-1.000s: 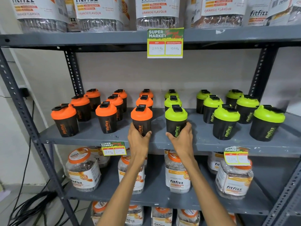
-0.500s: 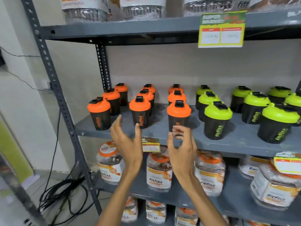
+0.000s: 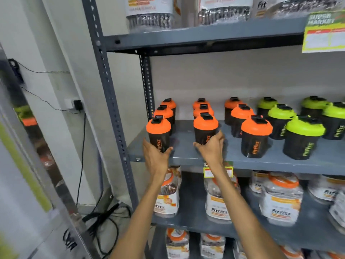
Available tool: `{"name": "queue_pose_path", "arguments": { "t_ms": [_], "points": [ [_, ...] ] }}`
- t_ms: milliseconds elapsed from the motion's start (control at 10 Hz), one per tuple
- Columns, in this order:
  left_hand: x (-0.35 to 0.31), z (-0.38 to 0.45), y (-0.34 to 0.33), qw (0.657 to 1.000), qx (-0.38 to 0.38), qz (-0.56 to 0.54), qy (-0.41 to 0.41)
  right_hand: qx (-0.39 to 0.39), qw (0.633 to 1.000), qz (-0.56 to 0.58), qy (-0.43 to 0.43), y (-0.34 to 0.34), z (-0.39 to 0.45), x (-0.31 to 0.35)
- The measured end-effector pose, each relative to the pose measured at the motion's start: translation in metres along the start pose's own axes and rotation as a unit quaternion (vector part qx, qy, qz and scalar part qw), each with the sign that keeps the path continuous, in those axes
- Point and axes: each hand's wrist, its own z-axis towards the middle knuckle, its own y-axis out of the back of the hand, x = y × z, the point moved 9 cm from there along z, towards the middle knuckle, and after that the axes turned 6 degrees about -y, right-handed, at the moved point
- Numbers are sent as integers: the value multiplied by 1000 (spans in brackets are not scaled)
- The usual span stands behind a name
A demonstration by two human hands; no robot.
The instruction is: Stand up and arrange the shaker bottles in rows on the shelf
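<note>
Black shaker bottles stand upright in rows on the grey middle shelf (image 3: 186, 155), orange-lidded ones on the left and green-lidded ones (image 3: 303, 136) on the right. My left hand (image 3: 155, 156) cups the base of the front-left orange-lidded bottle (image 3: 158, 134), thumb and fingers on either side of it. My right hand (image 3: 211, 148) wraps the base of the front bottle of the second orange row (image 3: 205, 128). A third front orange-lidded bottle (image 3: 255, 136) stands untouched to the right.
The perforated grey upright post (image 3: 112, 109) stands just left of my left hand. Clear jars with orange lids (image 3: 217, 200) fill the shelf below, wrapped jars the shelf above. A price tag (image 3: 217, 169) hangs on the shelf edge. Black cables (image 3: 104, 219) lie on the floor at left.
My view swung left. Both hands left the middle bottles, opened in the air, then moved left and closed around the two front orange-lidded bottles at the shelf's left end.
</note>
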Motion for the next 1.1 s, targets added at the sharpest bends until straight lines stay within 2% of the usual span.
{"name": "queue_pose_path", "arguments": {
  "t_ms": [200,500,800,1000,1100],
  "points": [
    [-3,3,-2,999,6,-10,-41,-22,999,-30,11,0,1,1],
    [-3,2,1,998,6,-29,-50,-63,997,2,33,13,-17,7],
    [-1,2,0,998,9,-32,-51,-66,996,-27,45,10,-21,0],
    [2,-6,-4,999,29,-5,-41,-27,997,-47,57,12,-31,6],
    [-6,-23,5,996,-23,43,-72,-40,994,-4,98,41,-68,19]
  ]
}}
